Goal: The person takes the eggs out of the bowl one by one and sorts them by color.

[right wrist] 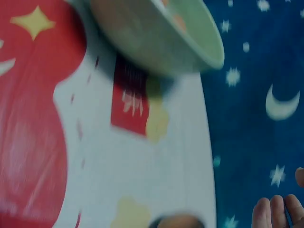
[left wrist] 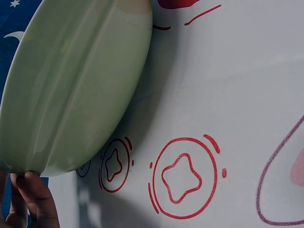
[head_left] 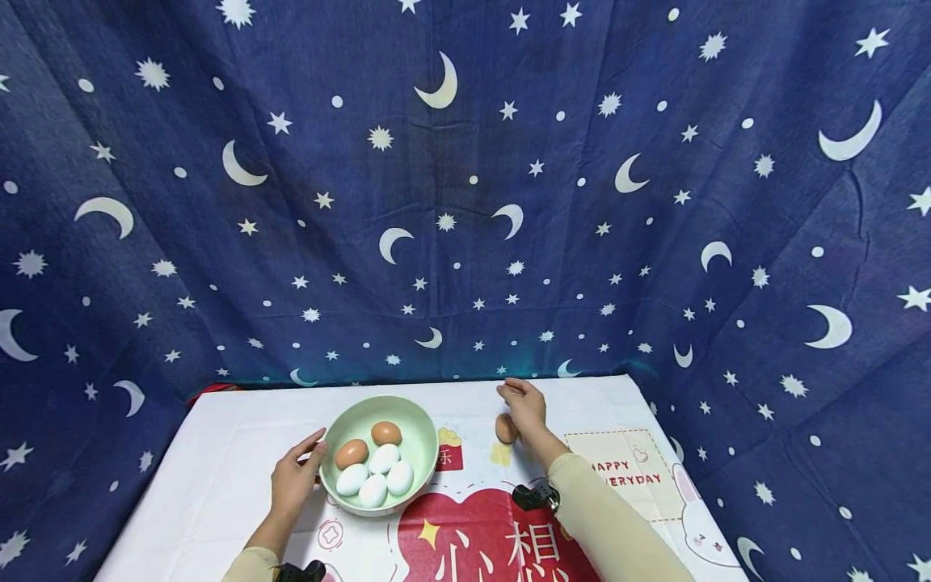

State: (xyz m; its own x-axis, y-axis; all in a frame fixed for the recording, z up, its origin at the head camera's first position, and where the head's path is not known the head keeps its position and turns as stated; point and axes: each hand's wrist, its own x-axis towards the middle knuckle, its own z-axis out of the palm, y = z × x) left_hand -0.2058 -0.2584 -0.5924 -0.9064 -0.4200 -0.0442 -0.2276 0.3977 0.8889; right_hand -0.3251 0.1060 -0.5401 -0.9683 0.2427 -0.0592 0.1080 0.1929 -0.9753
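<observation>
A pale green bowl (head_left: 424,487) sits on the table with two brown eggs (head_left: 385,433) and several white eggs (head_left: 373,490) inside. My left hand (head_left: 292,478) holds the bowl at its left side. In the left wrist view, the fingertips (left wrist: 40,194) meet the outer wall of the bowl (left wrist: 80,99). To the right of the bowl, one more brown egg (head_left: 505,428) lies near the back of the table. My right hand (head_left: 527,409) is just beyond and beside that egg, holding nothing, its fingers (right wrist: 279,211) loosely extended in the right wrist view.
A white tablecloth (head_left: 240,440) with a red heart print (head_left: 465,525) and other drawings covers the table. Behind the back edge hangs a dark blue curtain (head_left: 480,259) with moons and stars, which also runs along both sides.
</observation>
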